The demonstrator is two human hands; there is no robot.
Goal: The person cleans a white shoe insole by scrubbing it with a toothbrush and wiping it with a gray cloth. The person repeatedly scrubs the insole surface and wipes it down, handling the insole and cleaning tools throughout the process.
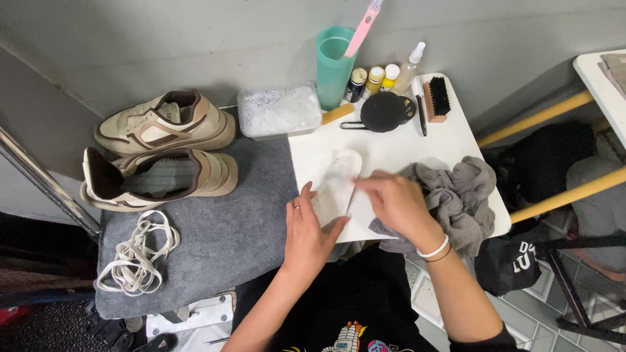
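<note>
Both hands' fingers hold a pale flat shoe insole (337,186) on the white surface (398,146): left hand (305,231) pinning, right hand (394,202) gripping its edge.

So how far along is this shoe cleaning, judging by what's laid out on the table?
Already done, it seems: the laces lie pulled out on the grey mat, and the insole is out of its shoe. In hand: the left hand steadies that insole on the white table while the right hand works on it, beside a grey cloth. Left: the two beige sneakers sit untouched, apparently waiting.
</note>
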